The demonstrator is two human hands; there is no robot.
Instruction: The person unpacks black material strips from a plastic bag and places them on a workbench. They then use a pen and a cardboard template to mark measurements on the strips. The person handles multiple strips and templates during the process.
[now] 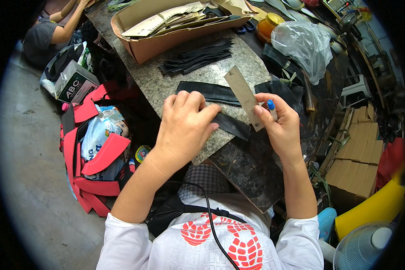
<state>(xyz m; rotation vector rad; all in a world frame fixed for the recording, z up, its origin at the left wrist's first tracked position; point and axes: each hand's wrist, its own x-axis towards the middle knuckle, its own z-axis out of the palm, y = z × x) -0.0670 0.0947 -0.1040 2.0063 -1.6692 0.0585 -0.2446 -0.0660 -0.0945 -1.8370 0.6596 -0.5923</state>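
Note:
My right hand (280,128) pinches a stiff grey-brown strip (242,92), like a cardboard template, tilted above the stone slab. A blue-tipped pen (271,105) also sticks up from between those fingers. My left hand (184,126) is curled over the slab, its thumb and index finger at the end of a black strip (233,126), which looks like leather or rubber. Part of that strip is hidden by the hand. Just beyond lie a few overlapping black strips (211,93), and farther back is a loose pile of more black strips (198,56).
A cardboard box (144,48) of cut pieces stands at the back of the slab (155,83). A clear plastic bag (303,42) and an orange-filled jar (269,27) are at right. Red pieces (105,155) fill a bag at left. A fan (364,245) is lower right; another person (45,38) sits far left.

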